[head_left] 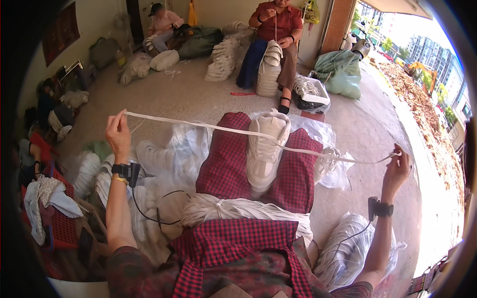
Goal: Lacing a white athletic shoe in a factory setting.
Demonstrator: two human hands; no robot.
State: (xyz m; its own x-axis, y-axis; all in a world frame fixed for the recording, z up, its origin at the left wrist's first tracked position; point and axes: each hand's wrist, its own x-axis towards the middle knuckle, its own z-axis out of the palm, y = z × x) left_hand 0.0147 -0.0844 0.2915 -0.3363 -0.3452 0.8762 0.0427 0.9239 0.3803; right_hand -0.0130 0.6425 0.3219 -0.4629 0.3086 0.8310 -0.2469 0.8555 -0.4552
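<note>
A white shoelace is stretched wide across my lap. My left hand pinches one end, raised at the left. At the far right, my right hand is closed on the other end. Under the lace, a white sneaker is propped between my knees, its toe toward me. Lacing shows over the sneaker's front, but whether the stretched lace runs through its eyelets I cannot tell. A thick bundle of white laces lies across my lap, over the red-and-black checked cloth.
White shoe uppers and plastic bags crowd my left side. A plastic-wrapped bundle lies by my right forearm. A red basket stands at the left. Opposite, a seated person handles a lace. Beyond sits a box of laces.
</note>
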